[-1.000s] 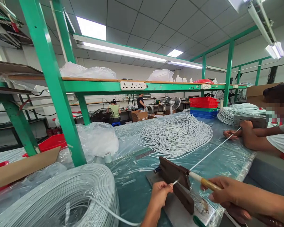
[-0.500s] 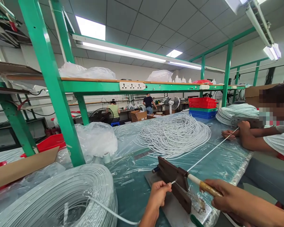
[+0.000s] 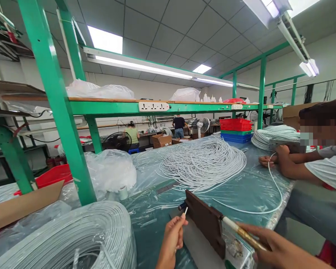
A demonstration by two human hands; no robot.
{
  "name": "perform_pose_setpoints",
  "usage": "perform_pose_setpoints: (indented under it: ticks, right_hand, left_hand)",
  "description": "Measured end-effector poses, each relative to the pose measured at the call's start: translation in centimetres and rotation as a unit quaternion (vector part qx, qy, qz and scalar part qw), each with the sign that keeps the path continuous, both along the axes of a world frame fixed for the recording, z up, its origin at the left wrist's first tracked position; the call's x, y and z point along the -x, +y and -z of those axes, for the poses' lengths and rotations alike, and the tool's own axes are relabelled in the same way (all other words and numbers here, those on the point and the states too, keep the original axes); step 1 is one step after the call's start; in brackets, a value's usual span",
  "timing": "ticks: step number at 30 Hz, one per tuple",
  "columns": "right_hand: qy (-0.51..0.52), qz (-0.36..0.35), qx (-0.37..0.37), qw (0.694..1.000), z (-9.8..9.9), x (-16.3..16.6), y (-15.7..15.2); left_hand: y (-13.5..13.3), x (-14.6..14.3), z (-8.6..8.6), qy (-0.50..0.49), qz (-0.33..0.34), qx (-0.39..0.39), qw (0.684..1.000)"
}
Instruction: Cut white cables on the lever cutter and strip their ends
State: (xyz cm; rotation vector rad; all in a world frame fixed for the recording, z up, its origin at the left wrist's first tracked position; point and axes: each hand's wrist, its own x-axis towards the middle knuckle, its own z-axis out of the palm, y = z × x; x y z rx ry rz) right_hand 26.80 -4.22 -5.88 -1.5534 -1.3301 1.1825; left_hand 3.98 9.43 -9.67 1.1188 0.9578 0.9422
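Observation:
My left hand pinches the end of a white cable, its short tip poking up past the fingertips, just left of a brown metal blade. My right hand is wrapped round the pale, worn handle of this bench cutter, whose blade is down on its metal base. A separate white cable curves loosely across the table from a co-worker's hand. In the lower left lies a large coil of white cable, partly wrapped in plastic.
A loose heap of cut white cables lies mid-table. Behind it stand stacked red and blue trays. A co-worker sits at the right edge. A green shelf post rises on the left beside a clear plastic bag.
My right hand has brought the blade down. The cable, taut through the cutter before, is now parted; its far piece hangs slack from the co-worker's hand. My left hand has moved slightly left.

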Motion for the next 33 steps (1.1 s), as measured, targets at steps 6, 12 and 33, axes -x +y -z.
perform_pose_setpoints:
  ticks: [6,12,33]
  right_hand:
    - [0.269,-0.104,0.052,0.956,-10.0,-0.1,4.2]
    - [0.318,-0.160,-0.013,0.934,-14.9,2.1,13.0]
    - [0.039,-0.044,-0.237,0.970,-10.2,12.3,27.3]
  left_hand:
    - [-0.3,-0.6,0.3,-0.021,-0.020,-0.010,1.000]
    - [-1.1,-1.4,1.2,-0.023,-0.075,-0.092,0.993]
    - [-1.5,-1.4,1.2,0.003,-0.216,-0.198,0.956]
